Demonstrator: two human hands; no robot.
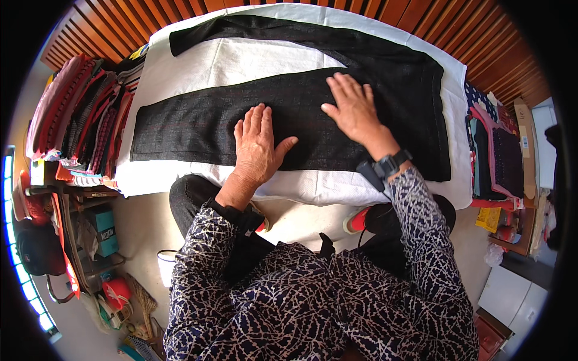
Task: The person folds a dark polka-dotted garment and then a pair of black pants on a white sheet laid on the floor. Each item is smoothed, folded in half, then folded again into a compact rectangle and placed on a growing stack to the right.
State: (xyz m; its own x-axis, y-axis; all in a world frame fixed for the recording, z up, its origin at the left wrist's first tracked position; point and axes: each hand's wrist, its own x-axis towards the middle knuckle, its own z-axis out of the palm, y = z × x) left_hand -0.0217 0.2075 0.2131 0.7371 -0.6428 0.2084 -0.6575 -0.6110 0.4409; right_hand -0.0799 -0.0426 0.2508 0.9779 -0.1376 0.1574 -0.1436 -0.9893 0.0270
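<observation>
A pair of dark trousers point(189, 122) lies spread on a white cloth point(266, 58), one leg flat towards me and the other bent back along the far side. My left hand point(259, 144) rests palm down on the middle of the near leg, thumb spread to the right. Further right and a little farther away, my right hand point(354, 108) lies flat on the upper part of the trousers, fingers spread. A black watch point(388, 166) is on my right wrist. Neither hand grips the fabric.
Stacks of folded clothes point(81, 113) stand at the left edge of the white cloth, with more folded clothes point(496, 153) at the right. A slatted wooden backrest point(420, 22) runs along the far side. A white bucket point(166, 266) and a straw broom point(143, 300) are low on the left.
</observation>
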